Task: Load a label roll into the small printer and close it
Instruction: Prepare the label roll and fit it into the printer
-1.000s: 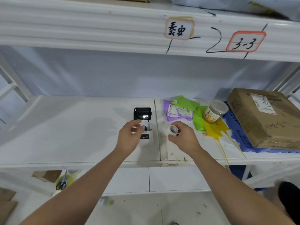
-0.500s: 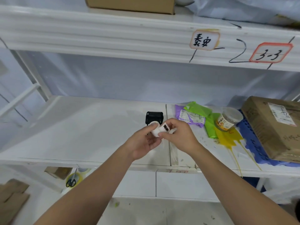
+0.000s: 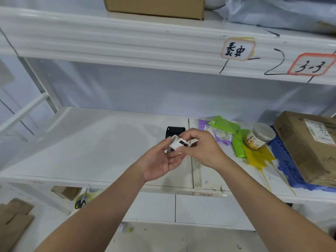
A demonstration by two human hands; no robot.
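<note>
A small white label roll with a black printed strip is held above the white shelf, between both hands. My right hand pinches it from the right with thumb and fingers. My left hand cups it from below and the left, fingertips on its end. The small printer stands on the shelf just behind the hands; only its raised black lid shows, the white body is hidden by my fingers and the roll.
To the right lie purple and green mailer bags, a clear jar with a yellow label, a yellow bag, a blue plastic mat and a cardboard box. Scissors lie on the lower shelf.
A second ago my left hand rested on the printer and my right held the roll beside it. Both hands now hold the roll together in front of the printer; the view shifted left.
</note>
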